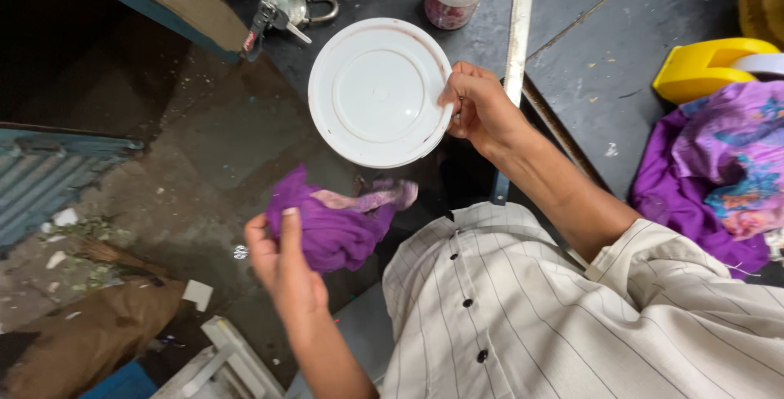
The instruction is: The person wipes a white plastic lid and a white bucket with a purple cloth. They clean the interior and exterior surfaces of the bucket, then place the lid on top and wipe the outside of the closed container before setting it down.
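Fingers of your right hand (pixel 478 109) pinch the rim of a round white lid (pixel 377 91) — the grip is closed on its right edge, holding it tilted above the dark tabletop (pixel 604 48). Your left hand (pixel 282 264) clutches a bunched purple cloth (pixel 339 227) just below the lid, out past the tabletop edge. More purple patterned fabric (pixel 719 178) lies at the right, beside a yellow tape dispenser (pixel 706 68) — a metal ruler (pixel 519 23) runs behind your right hand.

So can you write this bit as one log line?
left hand: holds purple cloth | right hand: grips white lid rim
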